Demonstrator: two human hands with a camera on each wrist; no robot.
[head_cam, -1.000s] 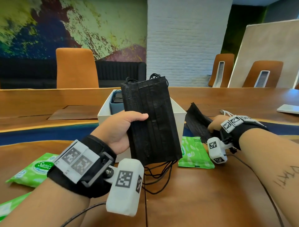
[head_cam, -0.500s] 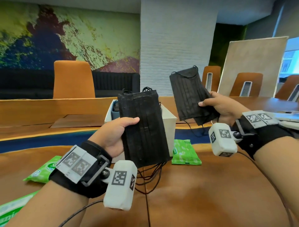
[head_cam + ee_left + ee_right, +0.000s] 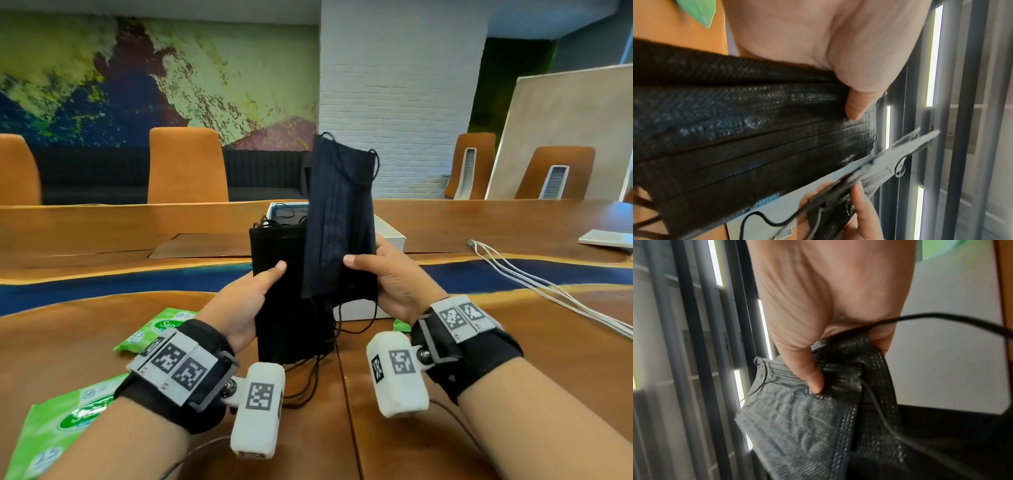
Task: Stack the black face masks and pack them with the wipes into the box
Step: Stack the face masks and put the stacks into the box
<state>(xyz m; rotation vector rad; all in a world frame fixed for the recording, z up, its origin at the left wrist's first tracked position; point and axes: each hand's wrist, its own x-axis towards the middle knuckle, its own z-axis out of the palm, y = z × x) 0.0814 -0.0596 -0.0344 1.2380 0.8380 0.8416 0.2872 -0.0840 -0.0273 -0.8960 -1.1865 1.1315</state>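
- Stack of masks is gripped by the left hand
- Single mask, seemingly limp and light, is pinched near its lower edge by the right hand

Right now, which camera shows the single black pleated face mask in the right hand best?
The head view: the single black pleated face mask shows whole, upright, pinched low by the right hand. The right wrist view shows only its crumpled lower part under the thumb. The left wrist view shows it edge-on and blurred.
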